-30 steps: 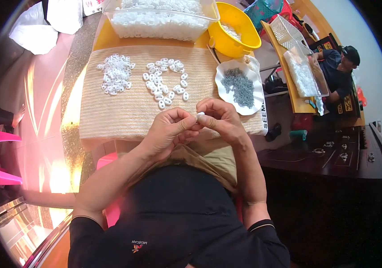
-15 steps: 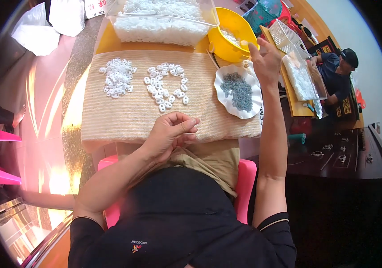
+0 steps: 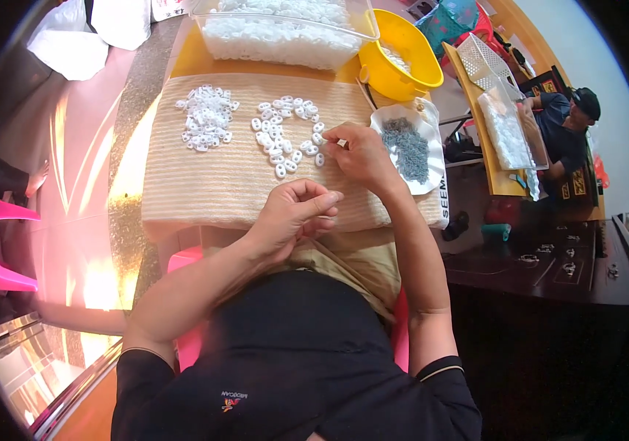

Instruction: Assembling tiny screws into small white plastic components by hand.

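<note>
My left hand (image 3: 294,220) is over the near edge of the striped cloth, thumb and fingertips pressed together. Whatever it holds, if anything, is too small to make out. My right hand (image 3: 362,156) reaches in with fingers bent, tips at the right side of a loose ring of white oval two-holed pieces (image 3: 275,140). Whether a piece is between those fingertips is hidden. A heap of similar small white pieces (image 3: 208,119) lies to the left on the cloth. Just right of my right hand, a white wavy-rimmed dish (image 3: 433,138) holds many small grey screw-like parts (image 3: 407,153).
A clear bin (image 3: 285,44) full of white pieces stands at the back, beside a yellow tub (image 3: 426,62) with some pieces inside. Pink stools stand under me and at left. At right, a person (image 3: 561,125) sits by another clear bin (image 3: 502,132) and a white basket (image 3: 480,60).
My right hand has come from over the yellow tub, fingers apart, down and left to the ring of white pieces, fingers now bent. My left hand keeps its pinch.
</note>
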`<state>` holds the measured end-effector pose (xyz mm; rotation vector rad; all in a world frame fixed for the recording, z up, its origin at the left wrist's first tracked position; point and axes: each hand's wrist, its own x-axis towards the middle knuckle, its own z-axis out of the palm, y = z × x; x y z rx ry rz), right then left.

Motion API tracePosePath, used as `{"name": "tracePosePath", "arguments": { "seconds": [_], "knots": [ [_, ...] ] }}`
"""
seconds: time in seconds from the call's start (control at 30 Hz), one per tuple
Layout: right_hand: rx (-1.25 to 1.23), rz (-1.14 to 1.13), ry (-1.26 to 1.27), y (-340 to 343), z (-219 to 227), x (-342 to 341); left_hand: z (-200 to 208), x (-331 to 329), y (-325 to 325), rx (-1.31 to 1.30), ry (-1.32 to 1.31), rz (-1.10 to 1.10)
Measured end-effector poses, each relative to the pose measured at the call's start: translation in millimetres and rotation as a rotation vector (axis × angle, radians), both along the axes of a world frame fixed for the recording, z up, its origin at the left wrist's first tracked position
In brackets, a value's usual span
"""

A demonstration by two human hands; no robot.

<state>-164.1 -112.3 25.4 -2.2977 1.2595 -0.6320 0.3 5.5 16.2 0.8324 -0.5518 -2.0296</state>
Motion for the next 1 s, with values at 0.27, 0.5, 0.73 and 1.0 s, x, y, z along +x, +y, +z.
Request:
{"name": "tracePosePath", "arguments": {
  "seconds": [0.27, 0.5, 0.73, 1.0],
  "knots": [
    [0.021, 0.048, -0.002, 4, 9, 13, 4, -4, 0, 0.021, 0.041, 0.06],
    [0.015, 0.086, 0.216, 6, 12, 24, -3, -1, 0, -0.017, 0.034, 0.028],
    [0.006, 0.039, 0.148, 11, 7, 21, 2, -3, 1, 0.03, 0.042, 0.052],
    [0.163, -0.015, -0.085, 3, 10, 11, -3, -2, 1, 0.002, 0.026, 0.026]
  ]
}}
